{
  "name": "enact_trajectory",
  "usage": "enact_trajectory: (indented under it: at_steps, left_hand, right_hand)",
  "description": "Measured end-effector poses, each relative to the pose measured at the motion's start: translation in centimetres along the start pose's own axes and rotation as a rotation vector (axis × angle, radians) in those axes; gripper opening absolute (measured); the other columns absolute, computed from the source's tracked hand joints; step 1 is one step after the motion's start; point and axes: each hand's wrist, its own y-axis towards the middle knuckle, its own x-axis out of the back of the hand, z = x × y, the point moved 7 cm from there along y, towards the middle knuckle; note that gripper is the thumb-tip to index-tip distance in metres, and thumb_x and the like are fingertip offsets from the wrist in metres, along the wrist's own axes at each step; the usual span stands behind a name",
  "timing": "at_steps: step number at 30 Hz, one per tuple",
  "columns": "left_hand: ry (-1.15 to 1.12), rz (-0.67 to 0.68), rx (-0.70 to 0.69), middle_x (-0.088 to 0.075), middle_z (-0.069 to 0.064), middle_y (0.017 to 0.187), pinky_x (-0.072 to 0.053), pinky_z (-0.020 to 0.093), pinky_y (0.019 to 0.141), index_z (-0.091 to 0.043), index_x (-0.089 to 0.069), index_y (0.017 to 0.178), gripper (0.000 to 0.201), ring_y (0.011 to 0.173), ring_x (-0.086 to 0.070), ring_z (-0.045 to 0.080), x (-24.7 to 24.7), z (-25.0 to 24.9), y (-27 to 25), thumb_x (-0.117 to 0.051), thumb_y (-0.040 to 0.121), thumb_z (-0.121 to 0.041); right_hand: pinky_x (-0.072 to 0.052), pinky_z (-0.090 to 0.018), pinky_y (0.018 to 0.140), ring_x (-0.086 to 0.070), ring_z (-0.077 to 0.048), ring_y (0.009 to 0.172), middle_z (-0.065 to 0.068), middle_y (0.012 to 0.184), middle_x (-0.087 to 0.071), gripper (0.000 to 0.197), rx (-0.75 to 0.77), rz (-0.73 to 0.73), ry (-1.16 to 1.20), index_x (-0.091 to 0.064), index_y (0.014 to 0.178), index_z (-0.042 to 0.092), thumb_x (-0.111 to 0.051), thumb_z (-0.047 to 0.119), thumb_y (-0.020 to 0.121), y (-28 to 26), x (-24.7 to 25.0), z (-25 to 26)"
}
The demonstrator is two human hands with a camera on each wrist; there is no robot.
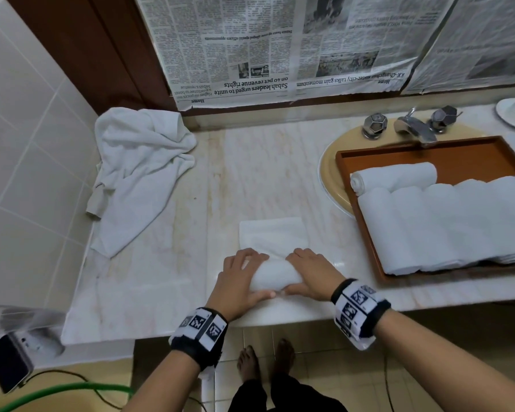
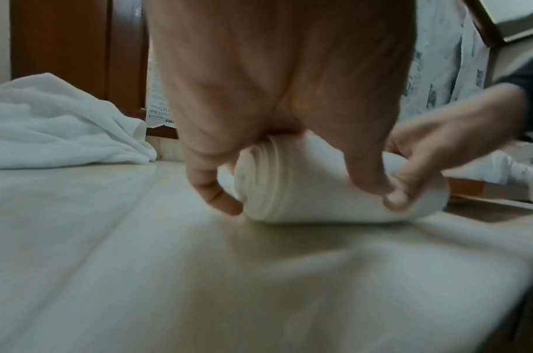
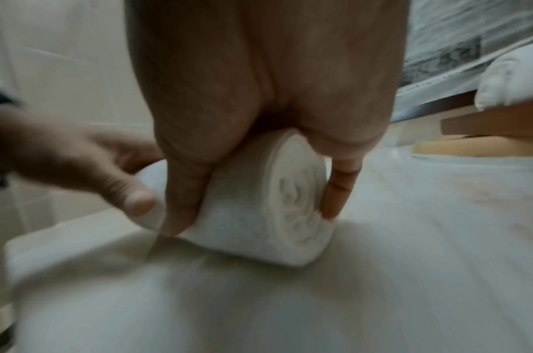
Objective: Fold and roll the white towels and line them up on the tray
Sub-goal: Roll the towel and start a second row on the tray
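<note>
soft cloth towel (image 1: 272, 278), glossy, seemingly marble counter (image 1: 161, 233).

Dim, soft indoor light; both wrist views blurred, the head view bent at its edges.

Both wrist views are pretty smeared near the counter (image 2: 108, 262), the tray (image 1: 366, 233) runs off the right edge, and the towel roll's (image 1: 275, 276) ends hide under the hands.

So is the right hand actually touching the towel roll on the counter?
Touching. The right wrist view shows the right hand with thumb and fingers curled around the towel roll.
</note>
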Motion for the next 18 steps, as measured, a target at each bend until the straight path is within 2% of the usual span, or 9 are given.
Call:
enact_trajectory:
  at_steps: [2,5,7,9,12,15,17,18]
  left_hand:
    - [0.016,-0.084,-0.049,-0.035,-0.010,0.145,-0.038,0.037,0.104,-0.038,-0.040,0.146,0.079,0.129,-0.029,0.018,0.3,0.1,-0.6,-0.055,0.077,-0.074]
    - [-0.016,-0.079,-0.032,-0.045,-0.011,0.138,-0.037,0.034,0.105,-0.038,-0.046,0.142,0.078,0.123,-0.035,0.017,0.5,0.5,-0.4,-0.050,0.076,-0.080]
    - [-0.051,-0.003,-0.001,-0.047,-0.013,0.133,-0.038,0.035,0.104,-0.039,-0.048,0.139,0.074,0.119,-0.037,0.016,0.4,0.7,0.0,-0.056,0.077,-0.077]
    - [-0.095,0.080,0.045,-0.048,-0.012,0.131,-0.037,0.033,0.103,-0.039,-0.050,0.138,0.068,0.117,-0.040,0.016,0.6,0.9,0.6,-0.066,0.079,-0.068]
    - [-0.150,0.155,0.057,-0.056,-0.005,0.129,-0.038,0.029,0.099,-0.035,-0.056,0.133,0.062,0.118,-0.049,0.015,1.1,0.7,1.8,-0.068,0.080,-0.064]
    - [-0.153,0.162,0.077,-0.057,-0.006,0.127,-0.041,0.035,0.099,-0.035,-0.055,0.130,0.068,0.118,-0.051,0.018,0.8,0.9,2.2,-0.061,0.076,-0.076]
    - [-0.096,0.090,0.120,-0.047,-0.009,0.136,-0.040,0.040,0.103,-0.036,-0.045,0.141,0.080,0.124,-0.042,0.019,0.7,1.1,1.7,-0.054,0.075,-0.081]
    - [-0.036,0.022,0.111,-0.041,-0.010,0.141,-0.039,0.042,0.103,-0.037,-0.039,0.144,0.079,0.126,-0.037,0.019,0.8,0.9,1.3,-0.053,0.078,-0.079]
  right_hand:
    - [-0.038,-0.036,0.090,-0.047,-0.022,0.110,-0.002,0.121,-0.051,0.064,-0.019,0.115,0.094,-0.051,0.125,0.018,-0.069,0.059,0.079,0.6,0.5,-0.5]
    - [-0.038,-0.035,0.086,-0.049,-0.021,0.105,-0.001,0.118,-0.054,0.062,-0.051,0.196,0.167,-0.055,0.120,0.020,-0.072,0.060,0.077,0.6,0.5,-0.8]
    - [-0.038,-0.037,0.092,-0.049,-0.022,0.110,-0.001,0.122,-0.051,0.065,-0.056,0.119,0.058,-0.051,0.126,0.020,-0.067,0.062,0.079,-0.2,0.5,-0.3]
    - [-0.037,-0.039,0.097,-0.048,-0.024,0.114,-0.002,0.127,-0.048,0.068,-0.023,-0.082,-0.136,-0.045,0.133,0.019,-0.062,0.059,0.082,-1.4,0.3,0.7]
    - [-0.043,-0.041,0.094,-0.053,-0.027,0.112,-0.005,0.125,-0.051,0.076,-0.032,-0.291,-0.246,-0.047,0.135,0.014,-0.067,0.056,0.075,-2.4,-0.1,1.7]
    - [-0.041,-0.039,0.092,-0.049,-0.025,0.113,-0.003,0.126,-0.049,0.075,-0.046,-0.235,-0.210,-0.043,0.136,0.016,-0.064,0.058,0.078,-1.2,-0.1,1.0]
    - [-0.039,-0.038,0.094,-0.045,-0.024,0.116,-0.002,0.129,-0.047,0.071,-0.036,-0.157,-0.174,-0.042,0.134,0.018,-0.063,0.059,0.080,0.0,0.3,0.5]
    - [-0.038,-0.038,0.095,-0.045,-0.023,0.118,-0.002,0.130,-0.047,0.070,-0.035,-0.126,-0.151,-0.043,0.134,0.019,-0.063,0.059,0.080,0.4,0.5,0.3]
